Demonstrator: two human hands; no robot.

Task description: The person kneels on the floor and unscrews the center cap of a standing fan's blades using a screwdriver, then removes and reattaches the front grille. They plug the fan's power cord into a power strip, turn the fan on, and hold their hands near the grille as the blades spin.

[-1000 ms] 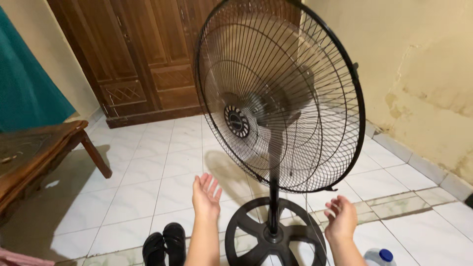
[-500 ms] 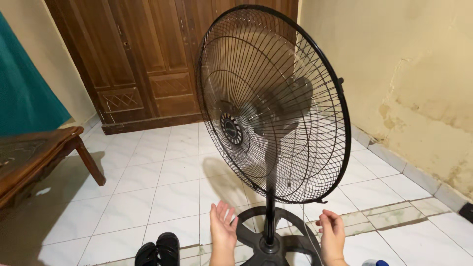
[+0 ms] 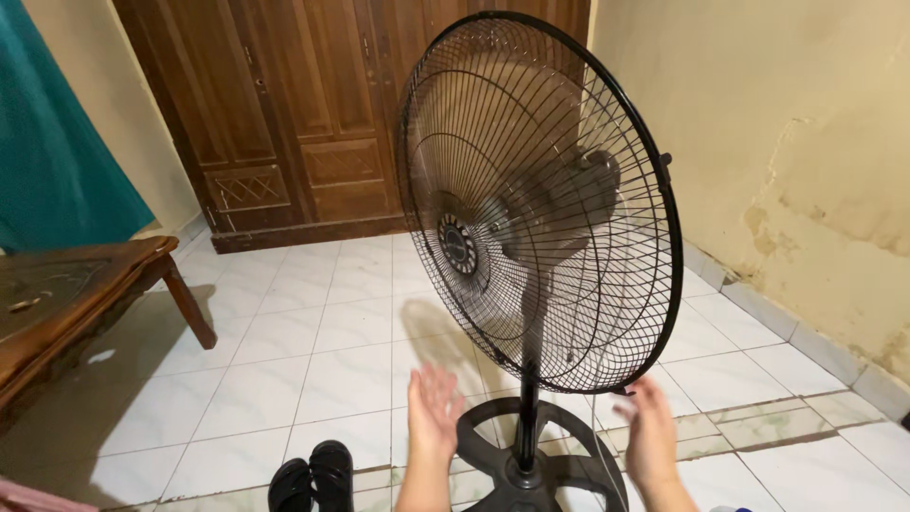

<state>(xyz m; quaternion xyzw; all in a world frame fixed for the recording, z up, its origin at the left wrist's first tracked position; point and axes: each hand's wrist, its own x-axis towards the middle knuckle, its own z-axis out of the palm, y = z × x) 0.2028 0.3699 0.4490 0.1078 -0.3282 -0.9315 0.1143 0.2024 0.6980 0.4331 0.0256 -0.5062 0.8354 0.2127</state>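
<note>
Both hands have lifted and spread apart since half a second back, when they sat low on either side of the base; the view has tipped up a little too, so more of the room shows.

The left hand is raised with its palm open and fingers splayed, blurred by motion, holding nothing. It hovers just left of the thin black pole of the tall black standing fan with its round wire grille. The right hand is likewise open and empty, fingers loosely spread, near the lower right rim of the grille but apart from it; neither hand touches the fan.

That fan stands upright on the white tiled floor, its round black spoked base between the two forearms, close to the bottom edge of the view. Its grille is closed, and the grey blades inside look smeared, so they may be turning, though I cannot be sure.

As a judgement, the fan seems set in place and released, with nothing more visibly in hand.

A pair of black sandals lies on the tiles left of the base. A dark wooden table stands at the left edge, a brown wooden wardrobe against the far wall, and a teal curtain beside it.
</note>
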